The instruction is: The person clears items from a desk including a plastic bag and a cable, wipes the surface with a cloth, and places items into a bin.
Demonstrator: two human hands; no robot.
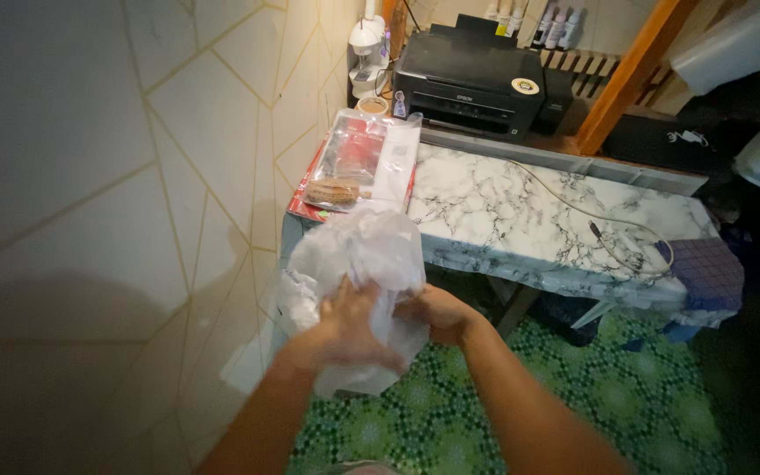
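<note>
Between both hands, held in the air short of the near edge of the bench [521, 220], is a crumpled clear plastic bag [358, 264]. Left hand [349, 330] grip: fingers closed on the lower front of the bag, bunching the film. Right hand [437, 315] grip: clamped on the bag's right side, fingers partly hidden behind the film. Both hands motion-blurred; exact finger placement not resolvable.

Bag long axis runs roughly up and away from the grip toward the bench, bulk above the hands, a loose tail hanging below the left hand. Which end is the mouth: cannot tell.

Beyond the grip, on the bench's left end, lies a flat clear packet with red contents [358, 163], near the bag's top but apart from it. Farther beyond stands a black printer [468, 79]. To the right of the grip, the marbled bench top is mostly bare, with a thin cable [591, 220] looping toward its far right corner.

Left of the grip, a pale wall with gold lines [116, 176] stands close; little room on that side. Below the grip, green patterned floor [626, 396], open to the right.
</note>
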